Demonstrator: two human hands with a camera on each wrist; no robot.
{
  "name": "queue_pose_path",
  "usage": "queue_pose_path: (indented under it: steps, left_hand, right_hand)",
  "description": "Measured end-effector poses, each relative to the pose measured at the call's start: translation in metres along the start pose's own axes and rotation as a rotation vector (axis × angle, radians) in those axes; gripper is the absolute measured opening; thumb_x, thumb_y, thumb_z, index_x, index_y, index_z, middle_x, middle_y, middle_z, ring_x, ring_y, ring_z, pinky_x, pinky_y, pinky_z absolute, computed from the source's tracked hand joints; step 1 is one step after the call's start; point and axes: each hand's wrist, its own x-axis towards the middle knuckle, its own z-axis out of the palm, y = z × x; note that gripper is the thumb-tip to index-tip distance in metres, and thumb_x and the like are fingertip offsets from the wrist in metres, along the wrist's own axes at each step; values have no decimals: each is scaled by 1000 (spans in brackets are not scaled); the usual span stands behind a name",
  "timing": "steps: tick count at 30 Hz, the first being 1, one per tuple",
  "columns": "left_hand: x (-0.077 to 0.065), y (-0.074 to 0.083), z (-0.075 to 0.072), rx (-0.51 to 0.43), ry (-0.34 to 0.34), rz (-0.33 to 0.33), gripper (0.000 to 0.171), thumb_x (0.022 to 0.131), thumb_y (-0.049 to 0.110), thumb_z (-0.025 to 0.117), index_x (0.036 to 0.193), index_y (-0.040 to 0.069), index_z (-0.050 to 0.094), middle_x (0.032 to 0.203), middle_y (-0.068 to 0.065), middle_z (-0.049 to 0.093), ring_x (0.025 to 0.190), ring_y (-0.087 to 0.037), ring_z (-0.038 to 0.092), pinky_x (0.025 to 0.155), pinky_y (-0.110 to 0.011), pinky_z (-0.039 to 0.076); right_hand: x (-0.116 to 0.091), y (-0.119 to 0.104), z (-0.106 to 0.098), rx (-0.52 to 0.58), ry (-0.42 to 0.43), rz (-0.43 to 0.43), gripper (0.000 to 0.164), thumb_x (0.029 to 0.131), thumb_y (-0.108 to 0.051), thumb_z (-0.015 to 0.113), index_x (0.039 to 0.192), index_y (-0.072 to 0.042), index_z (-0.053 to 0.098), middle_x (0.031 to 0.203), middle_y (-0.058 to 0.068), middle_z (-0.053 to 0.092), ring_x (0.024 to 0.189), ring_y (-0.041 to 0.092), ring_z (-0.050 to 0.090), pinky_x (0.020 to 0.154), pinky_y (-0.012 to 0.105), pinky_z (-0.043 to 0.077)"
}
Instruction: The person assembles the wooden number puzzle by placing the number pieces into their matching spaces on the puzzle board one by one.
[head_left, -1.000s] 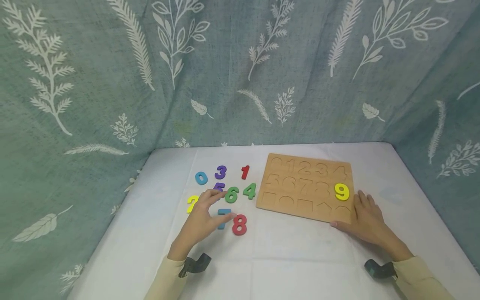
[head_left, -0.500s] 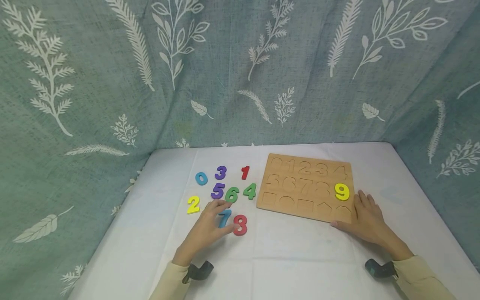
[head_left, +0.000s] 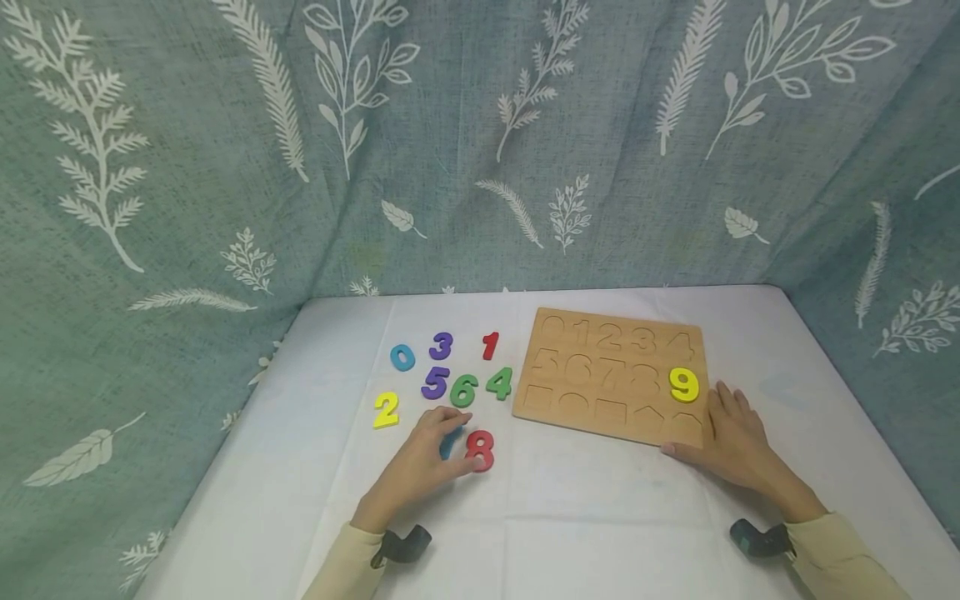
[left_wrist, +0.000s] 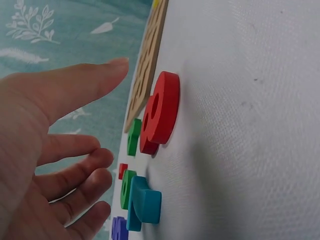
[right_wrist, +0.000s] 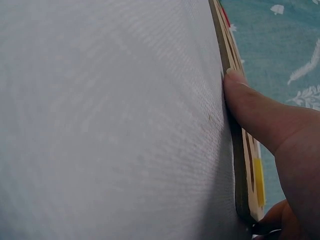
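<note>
My left hand point(head_left: 420, 458) hovers low over the blue number 7 point(head_left: 450, 443), partly hiding it. Its thumb tip overlaps the red number 8 point(head_left: 480, 450) in the head view. From the left wrist, thumb and fingers are spread apart with nothing between them, the red 8 point(left_wrist: 164, 110) and blue 7 point(left_wrist: 145, 202) standing just beyond. My right hand point(head_left: 738, 437) rests at the near right corner of the wooden puzzle board point(head_left: 585, 392). Its thumb lies along the front edge, its fingers straight by the right edge. A yellow 9 point(head_left: 684, 385) sits on the board beside those fingers.
Left of the board lie loose numbers: green 4 point(head_left: 499, 383), green 6 point(head_left: 464, 391), purple 5 point(head_left: 436, 383), purple 3 point(head_left: 441, 346), red 1 point(head_left: 491, 345), blue 0 point(head_left: 402, 357) and yellow 2 point(head_left: 386, 410). A patterned curtain point(head_left: 450, 150) hangs behind the white-covered table point(head_left: 585, 525).
My left hand has moved toward me and slightly right, from beside the purple 5 to over the blue 7 and up to the red 8. The right hand and board have stayed put.
</note>
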Motion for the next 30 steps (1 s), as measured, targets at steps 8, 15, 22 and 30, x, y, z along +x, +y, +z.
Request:
queue_pose_path:
  steps: [8, 15, 22, 30]
  left_hand:
    - [-1, 1, 4, 5, -20, 1, 73, 79, 46, 88, 141, 15, 64, 138, -2, 58, 130, -21, 55, 110, -45, 52]
    - [1, -2, 8, 67, -18, 47, 72, 80, 45, 88, 140, 14, 65, 138, -1, 59, 128, -20, 55, 109, -42, 52]
    - [2, -2, 10, 96, -25, 66, 73, 79, 45, 88, 139, 12, 66, 137, -4, 60, 125, -22, 56, 107, -44, 53]
    - [2, 3, 8, 115, -53, 58, 70, 80, 42, 88, 139, 12, 66, 137, -4, 60, 123, -22, 53, 106, -44, 53]
  right_hand:
    - [-1, -1, -1, -2, -5, 0, 131, 79, -62, 78, 153, 24, 13, 158, 50, 8, 145, 72, 8, 116, 80, 12]
    - [-1, -2, -2, -3, -10, -1, 131, 80, -62, 78, 152, 25, 13, 158, 50, 8, 145, 72, 9, 116, 80, 12]
    - [-1, -1, -2, 8, -10, 1, 131, 80, -62, 78, 153, 23, 12, 159, 50, 7, 146, 70, 6, 117, 80, 10]
    - [-1, -1, 1, 18, 7, -4, 130, 79, -60, 80, 154, 22, 12, 159, 50, 8, 147, 70, 7, 117, 80, 10]
